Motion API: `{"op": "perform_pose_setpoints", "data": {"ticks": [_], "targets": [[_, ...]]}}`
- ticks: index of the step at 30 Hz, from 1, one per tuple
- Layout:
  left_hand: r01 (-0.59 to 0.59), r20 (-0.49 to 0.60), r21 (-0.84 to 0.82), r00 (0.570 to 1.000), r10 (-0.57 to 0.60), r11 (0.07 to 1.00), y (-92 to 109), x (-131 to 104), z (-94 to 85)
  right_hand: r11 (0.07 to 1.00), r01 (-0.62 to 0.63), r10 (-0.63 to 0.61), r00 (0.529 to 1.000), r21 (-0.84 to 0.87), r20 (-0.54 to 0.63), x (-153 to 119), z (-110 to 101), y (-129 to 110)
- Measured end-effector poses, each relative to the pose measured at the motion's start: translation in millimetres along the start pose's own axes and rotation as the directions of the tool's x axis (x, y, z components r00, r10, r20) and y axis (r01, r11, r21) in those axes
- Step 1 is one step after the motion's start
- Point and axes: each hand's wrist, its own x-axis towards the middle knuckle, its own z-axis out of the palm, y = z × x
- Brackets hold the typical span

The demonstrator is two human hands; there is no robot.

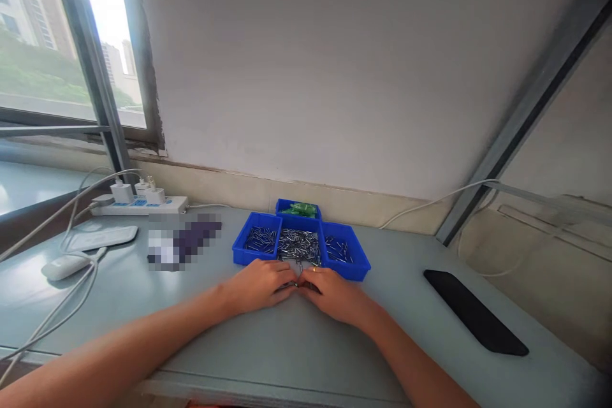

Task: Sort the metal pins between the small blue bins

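L hand (261,285) & R hand (332,293) meet fingertip to fingertip on table (287,344), pinching small metal bits (too tiny to tell) just before middle blue tray (300,224) of pins

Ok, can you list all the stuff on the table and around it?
blue bins: three, holding small metal pieces, mid table
small blue bin: one, green parts inside, behind the others
power strip: one, white with plugs, far left by the window
mouse: one, white, left edge
flat pad: one, white, near the mouse
black slab: one, right side
cables: white, left
left hand: fingers meeting the right's, before the bins
right hand: likewise
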Motion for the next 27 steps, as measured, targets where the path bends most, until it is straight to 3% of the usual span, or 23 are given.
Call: {"op": "perform_pose_setpoints", "data": {"ticks": [16,22,27], "targets": [[0.117,0.092,0.001,0.989,-0.116,0.993,3.3,1.0,-6.2,1.000,0.017,-0.016,0.987,0.003,-0.161,-2.3,-14.8,-4.0],[0.083,0.016,0.015,0.996,-0.083,0.996,-0.2,1.6,-5.3,0.999,0.022,-0.025,0.995,-0.030,-0.099,1.3,-9.7,6.6],[-0.027,-0.050,-0.012,0.998,0.027,1.000,-0.5,0.3,-3.6,0.998,0.054,-0.054,0.998,0.015,0.015,1.3,-5.5,0.1]]}}
